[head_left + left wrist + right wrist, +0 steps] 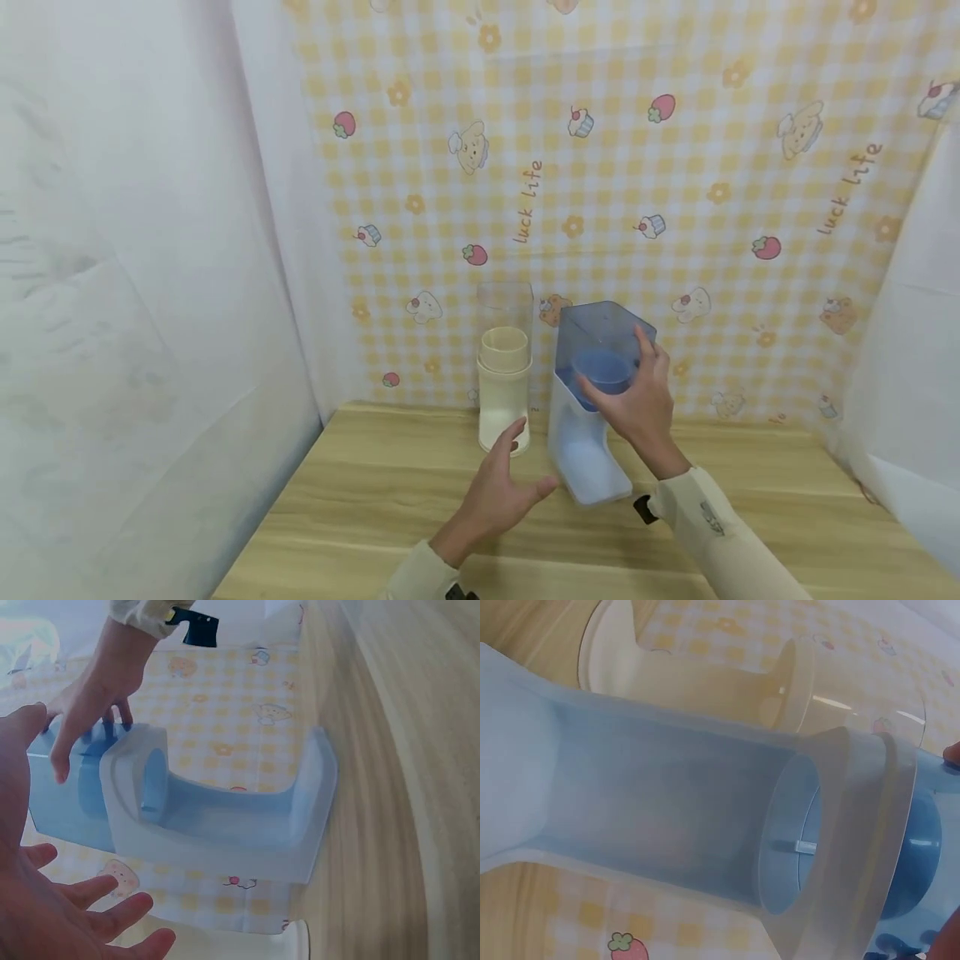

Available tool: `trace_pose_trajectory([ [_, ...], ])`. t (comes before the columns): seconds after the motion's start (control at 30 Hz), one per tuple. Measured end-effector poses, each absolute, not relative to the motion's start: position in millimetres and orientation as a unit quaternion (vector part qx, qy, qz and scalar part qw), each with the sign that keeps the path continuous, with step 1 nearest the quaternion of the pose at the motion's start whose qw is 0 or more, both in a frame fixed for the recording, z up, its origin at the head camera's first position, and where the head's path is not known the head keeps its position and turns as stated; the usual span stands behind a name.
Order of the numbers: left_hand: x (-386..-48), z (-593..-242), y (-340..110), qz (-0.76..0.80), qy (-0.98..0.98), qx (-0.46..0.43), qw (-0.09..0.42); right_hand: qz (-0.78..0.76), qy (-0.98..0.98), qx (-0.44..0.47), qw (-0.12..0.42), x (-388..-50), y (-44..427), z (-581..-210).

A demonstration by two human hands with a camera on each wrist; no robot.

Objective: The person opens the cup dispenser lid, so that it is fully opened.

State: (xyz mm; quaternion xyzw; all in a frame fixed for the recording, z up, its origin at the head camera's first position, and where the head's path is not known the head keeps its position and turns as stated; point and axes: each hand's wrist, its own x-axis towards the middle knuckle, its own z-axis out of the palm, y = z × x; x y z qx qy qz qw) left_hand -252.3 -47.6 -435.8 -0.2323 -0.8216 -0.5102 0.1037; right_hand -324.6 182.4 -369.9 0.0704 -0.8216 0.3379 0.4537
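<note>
A blue and white dispenser [588, 458] stands tilted on the table, its clear blue upper part [596, 329] gripped by the right hand [641, 408], thumb on the near side and fingers at the right. In the left wrist view the right hand [97, 690] spans that blue part [67, 802]. The left hand [495, 496] is raised in front of the dispensers with fingers spread, touching nothing. A cream dispenser [504, 392] with a clear top stands upright to the left of the blue one. The right wrist view shows the blue dispenser's hollow front [667, 795] close up.
A wooden table [375, 500] lies under both dispensers. Behind it hangs a yellow checked cloth [600, 183] with cartoon prints, close to the dispensers. White sheets [150, 292] hang at the left and right sides.
</note>
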Motion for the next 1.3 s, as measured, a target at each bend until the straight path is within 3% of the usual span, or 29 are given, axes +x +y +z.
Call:
trace_pose_trajectory([
  [0.27,-247,-429,-52,-0.518,-0.813,-0.24,0.115,0.335,-0.812,0.116,0.463,-311,188,-373],
  [0.57,-244,-427,-60,-0.527,-0.805,-0.248,0.113,0.359,-0.815,0.155,0.427,-291,194,-372],
  [1.03,-236,-429,-70,-0.542,-0.789,-0.276,0.086,0.376,-0.808,0.213,0.401,-264,201,-372],
  [1.3,-233,-430,-76,-0.58,-0.768,-0.267,0.046,0.391,-0.794,0.262,0.385,-252,203,-370],
])
